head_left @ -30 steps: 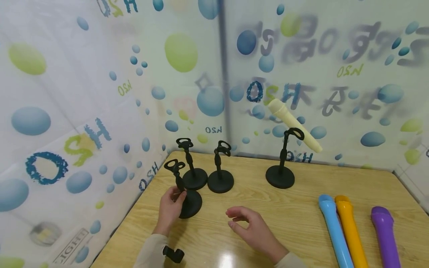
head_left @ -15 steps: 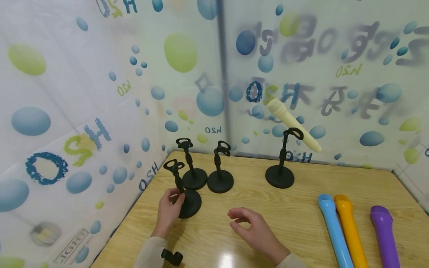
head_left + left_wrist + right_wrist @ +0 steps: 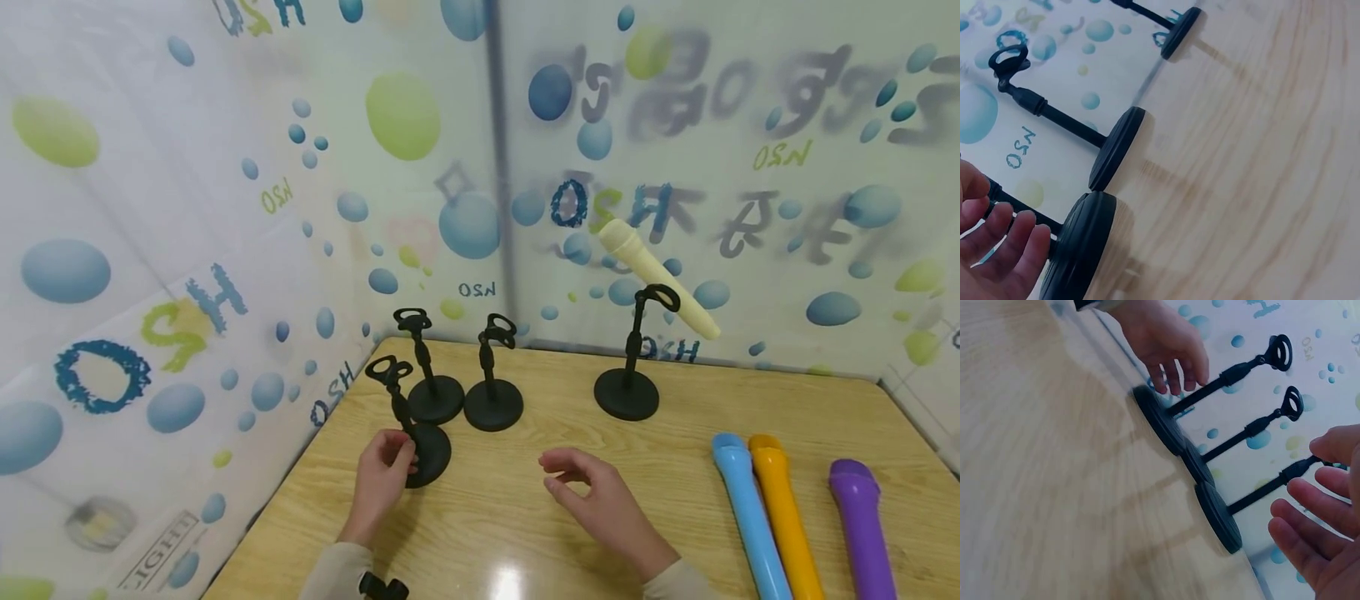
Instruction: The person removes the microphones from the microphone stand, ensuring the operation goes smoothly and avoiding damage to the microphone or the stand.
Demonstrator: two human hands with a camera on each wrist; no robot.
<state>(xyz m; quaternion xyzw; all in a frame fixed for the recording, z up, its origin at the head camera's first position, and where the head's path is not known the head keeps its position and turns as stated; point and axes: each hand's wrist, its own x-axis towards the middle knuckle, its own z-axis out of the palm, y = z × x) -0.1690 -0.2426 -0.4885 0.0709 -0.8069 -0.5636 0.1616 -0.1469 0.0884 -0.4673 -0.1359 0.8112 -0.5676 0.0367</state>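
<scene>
My left hand (image 3: 381, 479) is beside the pole of the nearest black microphone stand (image 3: 431, 457), its fingers loosely bent. In the left wrist view these fingers (image 3: 1020, 240) overlap the pole, with gaps between them. Two more black microphone stands, one at the back left (image 3: 437, 400) and one to its right (image 3: 493, 406), stand just behind, their clips holding nothing. My right hand (image 3: 611, 508) hovers over the table to the right, fingers relaxed and holding nothing; its spread fingers (image 3: 1310, 528) show in the right wrist view.
At the back right another stand (image 3: 627, 394) bears a cream microphone (image 3: 660, 279), tilted. Blue (image 3: 752, 517), orange (image 3: 783, 517) and purple (image 3: 862, 525) microphones lie on the wooden table (image 3: 555, 433) at the right. Patterned curtains (image 3: 420, 183) border its back and left.
My right hand has shifted to the right. My left hand has dropped slightly beside the pole. The stands and microphones have stayed in place.
</scene>
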